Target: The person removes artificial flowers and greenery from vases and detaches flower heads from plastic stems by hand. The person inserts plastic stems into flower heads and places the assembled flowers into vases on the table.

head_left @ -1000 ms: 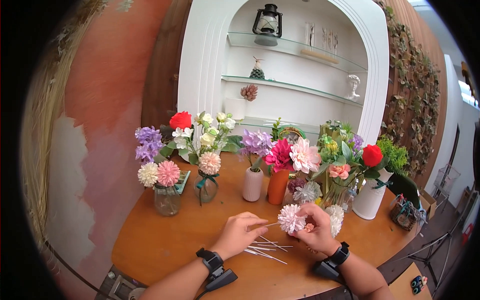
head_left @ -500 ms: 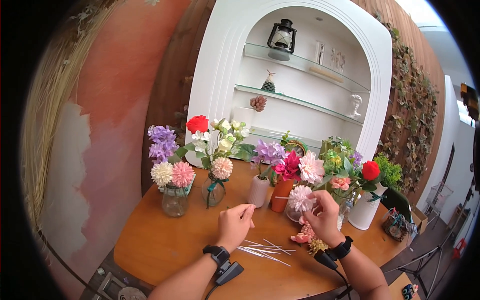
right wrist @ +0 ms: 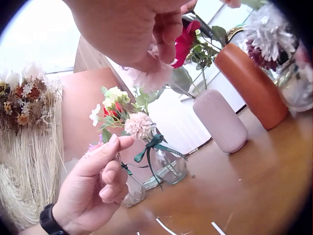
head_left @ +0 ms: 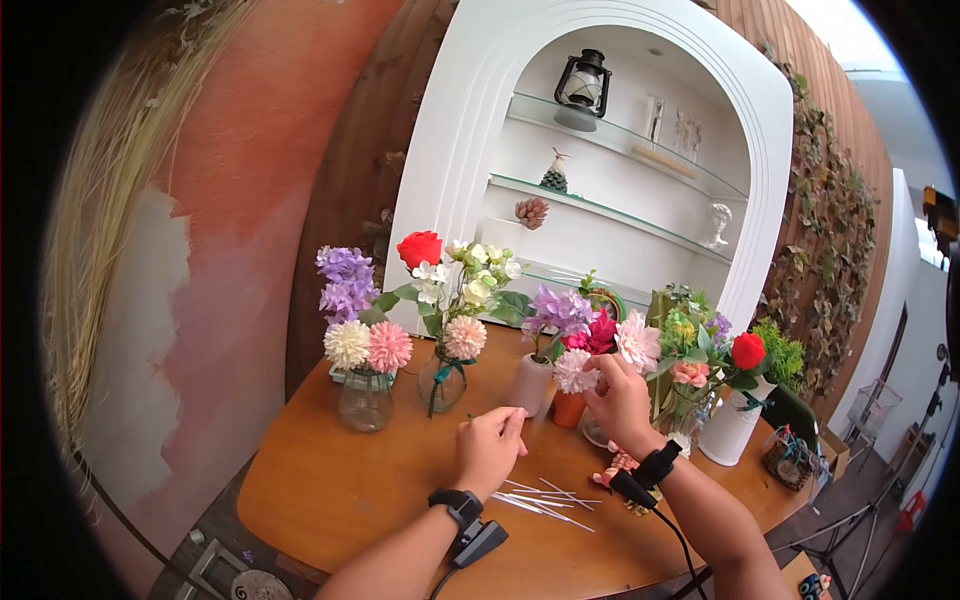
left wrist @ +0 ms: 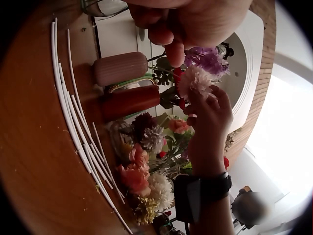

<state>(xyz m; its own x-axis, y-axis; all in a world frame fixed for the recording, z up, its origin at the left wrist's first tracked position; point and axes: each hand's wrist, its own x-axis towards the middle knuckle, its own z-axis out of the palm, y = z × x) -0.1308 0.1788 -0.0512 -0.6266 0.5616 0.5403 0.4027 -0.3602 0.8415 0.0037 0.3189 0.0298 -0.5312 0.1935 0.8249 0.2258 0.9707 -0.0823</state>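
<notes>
High over the table, the fingers and thumb of my right hand pinch a pale pink pompom flower. In the head view it overlaps the purple flowers of the ribbed pink vase; an orange vase stands beside that. My left hand is lower and to the left, its fingers loosely curled, with nothing seen in its grasp. Thumb and forefinger come together in the right wrist view. Below it, several thin white sticks lie on the table.
Two glass jars of flowers stand at the left. On the right are a white vase and a wicker basket. Loose coral flowers lie beside the sticks. Behind rises a white arched shelf.
My left hand has let go of the flower's thin stick and drawn away from it. The right hand has carried the flower up and away from me, toward the vases. The head view has tilted.
</notes>
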